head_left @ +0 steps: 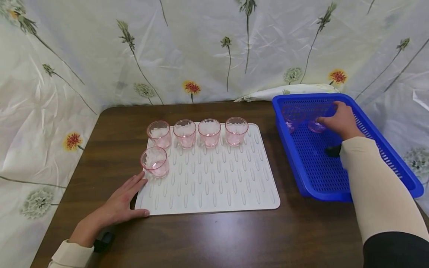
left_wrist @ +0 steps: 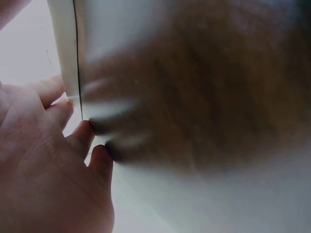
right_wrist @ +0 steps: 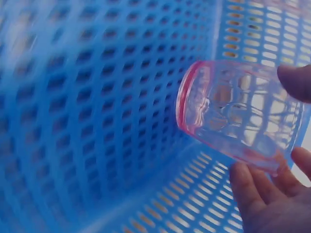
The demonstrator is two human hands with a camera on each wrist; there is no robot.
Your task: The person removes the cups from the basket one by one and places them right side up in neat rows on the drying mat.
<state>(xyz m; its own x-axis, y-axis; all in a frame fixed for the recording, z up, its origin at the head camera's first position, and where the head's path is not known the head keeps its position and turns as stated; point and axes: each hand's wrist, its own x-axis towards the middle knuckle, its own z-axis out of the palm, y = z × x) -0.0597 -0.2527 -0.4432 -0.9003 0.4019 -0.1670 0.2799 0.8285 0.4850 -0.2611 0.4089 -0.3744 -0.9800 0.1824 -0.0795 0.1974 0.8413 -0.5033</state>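
Observation:
In the blue basket, my right hand (head_left: 340,121) has its thumb and fingers around a clear pink glass (head_left: 316,125). The right wrist view shows that glass (right_wrist: 238,111) close up, its thick pink base towards the basket floor. Another pink glass (head_left: 291,121) stands beside it at the basket's left wall. My left hand (head_left: 118,203) rests at the left edge of the white ridged mat (head_left: 214,186), fingers extended and fingertips touching the edge. Just above those fingertips stands a pink glass (head_left: 156,163), upright on the mat. Several more upright glasses (head_left: 209,133) line the mat's far edge.
The blue basket (head_left: 296,167) sits on the right of the dark wooden table (head_left: 201,238), with a high perforated wall all round. A flower-patterned plastic sheet (head_left: 201,48) hangs behind the table and along both sides.

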